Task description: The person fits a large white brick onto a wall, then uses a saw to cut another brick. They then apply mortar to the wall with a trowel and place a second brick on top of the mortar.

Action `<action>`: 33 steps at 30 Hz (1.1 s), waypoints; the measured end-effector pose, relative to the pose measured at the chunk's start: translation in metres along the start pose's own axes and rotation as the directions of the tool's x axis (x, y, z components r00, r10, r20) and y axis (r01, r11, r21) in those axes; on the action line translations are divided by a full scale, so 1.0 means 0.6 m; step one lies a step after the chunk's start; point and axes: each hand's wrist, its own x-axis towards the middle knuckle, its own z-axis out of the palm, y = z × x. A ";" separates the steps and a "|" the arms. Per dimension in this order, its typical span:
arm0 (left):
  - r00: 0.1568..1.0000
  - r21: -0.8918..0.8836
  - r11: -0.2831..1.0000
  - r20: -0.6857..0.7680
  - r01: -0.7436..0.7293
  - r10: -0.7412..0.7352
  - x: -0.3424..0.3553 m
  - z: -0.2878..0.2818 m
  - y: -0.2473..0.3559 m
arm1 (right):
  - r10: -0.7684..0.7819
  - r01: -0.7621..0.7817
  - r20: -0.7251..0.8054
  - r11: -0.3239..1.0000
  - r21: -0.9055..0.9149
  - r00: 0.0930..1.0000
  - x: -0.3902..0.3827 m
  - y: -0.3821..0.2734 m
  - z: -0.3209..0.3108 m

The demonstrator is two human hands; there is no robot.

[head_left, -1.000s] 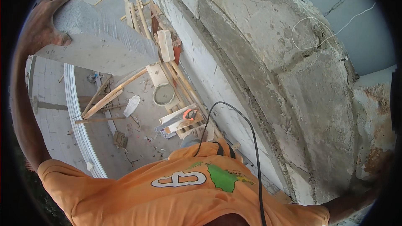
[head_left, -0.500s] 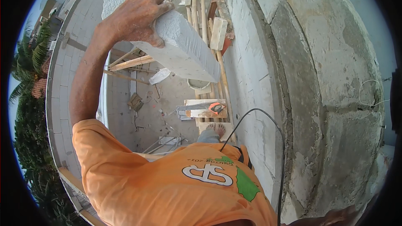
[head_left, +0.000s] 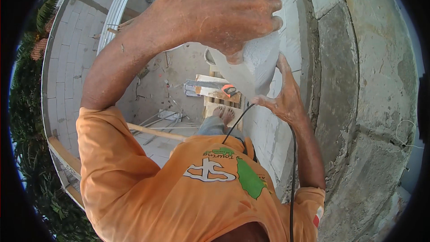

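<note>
A white lightweight concrete block [head_left: 262, 58] is raised at the far middle, close beside the wall on the right. My left hand [head_left: 242, 11] is closed over its upper side, fingers bent over the right edge and thumb on the near side. At the block's near right end, my right hand [head_left: 289, 96] grips it with the thumb below and the fingers along the side. The left hand and forearm hide much of the block, and its far end runs toward the top of the picture.
Well below the block, a hand saw [head_left: 229, 90] with an orange handle lies on boards near my bare foot [head_left: 225, 114]. A bucket [head_left: 208, 56] stands partly hidden behind the block. A rough block wall [head_left: 340, 58] rises at the right. A black cable [head_left: 293, 175] hangs before me.
The block has moved right and closer to the wall, carried by my left hand. My right hand has come up from the lower right and taken hold of the block's near end.
</note>
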 end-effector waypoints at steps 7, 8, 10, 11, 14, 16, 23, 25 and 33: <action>0.987 -0.029 0.995 -0.129 -0.097 0.093 0.024 0.025 0.043 | -0.132 0.108 -0.218 0.987 -0.119 0.967 0.008 0.074 0.044; 0.983 -0.032 0.994 -0.153 -0.105 0.099 0.026 0.030 0.044 | -0.129 0.093 -0.230 0.983 -0.160 0.965 0.006 0.080 0.043; 0.978 -0.032 0.995 -0.191 -0.096 0.088 0.024 0.039 0.052 | -0.133 0.074 -0.242 0.968 -0.239 0.961 0.002 0.082 0.040; 0.973 -0.040 0.995 -0.214 -0.092 0.082 0.022 0.044 0.055 | -0.171 0.116 -0.271 0.971 -0.207 0.947 0.006 0.082 0.034; 0.951 -0.050 0.996 -0.305 -0.070 0.052 0.018 0.063 0.058 | -0.172 0.114 -0.317 0.974 -0.193 0.933 0.005 0.070 0.028; 0.905 -0.075 0.996 -0.425 -0.045 0.008 0.013 0.083 0.055 | -0.130 0.072 -0.286 0.976 -0.203 0.949 0.008 0.064 0.018; 0.478 -0.775 0.598 -0.454 0.205 -0.752 -0.101 0.277 0.077 | 0.209 -0.225 -0.292 0.974 -0.023 0.933 0.011 0.077 0.019; 0.433 -0.963 -0.075 0.184 0.258 -0.882 -0.143 0.372 0.142 | 0.349 -0.353 -0.259 0.935 0.036 0.901 0.013 0.104 0.034; 0.627 -0.416 -0.887 0.750 0.201 -0.210 -0.097 0.589 0.430 | 0.488 -0.396 -0.164 0.828 0.397 0.857 0.044 0.174 0.091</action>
